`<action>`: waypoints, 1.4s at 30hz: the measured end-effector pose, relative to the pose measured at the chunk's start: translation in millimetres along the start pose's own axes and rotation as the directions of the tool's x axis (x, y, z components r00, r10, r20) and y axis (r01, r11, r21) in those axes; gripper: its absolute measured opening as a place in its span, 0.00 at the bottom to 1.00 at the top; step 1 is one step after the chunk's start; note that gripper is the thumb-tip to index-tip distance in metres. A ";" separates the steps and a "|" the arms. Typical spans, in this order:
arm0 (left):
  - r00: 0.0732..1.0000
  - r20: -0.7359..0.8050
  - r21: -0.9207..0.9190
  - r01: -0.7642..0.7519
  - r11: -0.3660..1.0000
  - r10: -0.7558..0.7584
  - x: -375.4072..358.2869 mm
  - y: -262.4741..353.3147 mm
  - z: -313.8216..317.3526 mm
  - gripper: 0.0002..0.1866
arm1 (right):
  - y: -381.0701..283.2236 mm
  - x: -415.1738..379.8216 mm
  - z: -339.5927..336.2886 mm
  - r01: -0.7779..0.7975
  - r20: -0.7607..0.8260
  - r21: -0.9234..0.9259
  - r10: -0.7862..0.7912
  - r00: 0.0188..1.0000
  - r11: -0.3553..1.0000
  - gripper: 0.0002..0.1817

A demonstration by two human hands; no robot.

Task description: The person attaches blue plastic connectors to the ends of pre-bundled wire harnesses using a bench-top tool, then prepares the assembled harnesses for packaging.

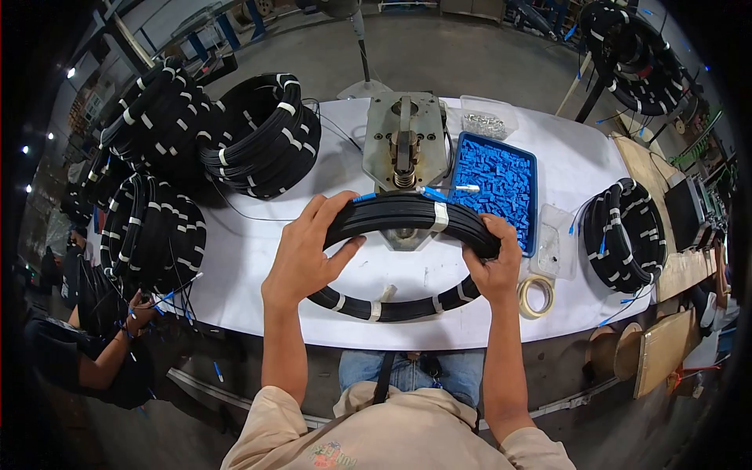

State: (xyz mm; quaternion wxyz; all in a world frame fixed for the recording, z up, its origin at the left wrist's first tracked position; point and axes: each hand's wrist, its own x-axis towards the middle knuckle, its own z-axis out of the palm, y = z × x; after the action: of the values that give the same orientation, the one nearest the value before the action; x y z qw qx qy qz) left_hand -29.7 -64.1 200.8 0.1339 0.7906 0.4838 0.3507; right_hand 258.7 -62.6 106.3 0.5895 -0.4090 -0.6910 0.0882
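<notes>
A black cable coil (392, 213), bound at intervals with white tape, is held in front of me by both hands. My left hand (307, 249) wraps round its left side, thumb on the inside. On the opposite side my right hand (495, 258) grips it the same way. The coil's far part is raised and its near part rests low by the table. A blue connector (429, 193) with a pale tip lies along the coil's top. Just behind the coil stands a metal press (403, 149), partly hidden by it.
A blue tray (536, 196) of small blue parts, a clear box of metal pieces (487, 124) and a tape roll (536, 296) are at right. Stacked cable coils (262, 141) crowd the left; another coil (624, 235) sits far right. A co-worker's arm (110, 356) shows at left.
</notes>
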 end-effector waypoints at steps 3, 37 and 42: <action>0.999 -0.043 -0.063 -0.019 0.998 0.016 0.1 1.5 3.8 0.30 | -3.2 2.3 -1.4 -0.141 0.042 0.030 0.140 0.989 0.989 0.26; 0.936 0.352 0.001 0.021 1.000 -0.019 10.2 -28.2 56.3 0.29 | -21.5 -98.1 4.6 -0.730 0.030 0.000 0.730 0.683 0.683 0.25; 0.872 0.457 -0.057 0.225 0.973 -0.175 -2.6 -60.8 77.7 0.28 | -16.7 -109.8 15.7 -0.722 0.090 -0.050 0.723 0.685 0.690 0.26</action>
State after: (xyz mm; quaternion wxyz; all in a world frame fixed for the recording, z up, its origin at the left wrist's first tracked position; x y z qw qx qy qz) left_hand -18.1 -26.3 110.4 0.3202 0.7873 0.4992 0.1690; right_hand 233.9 -141.3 30.4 0.4687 -0.6460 -0.5039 0.3303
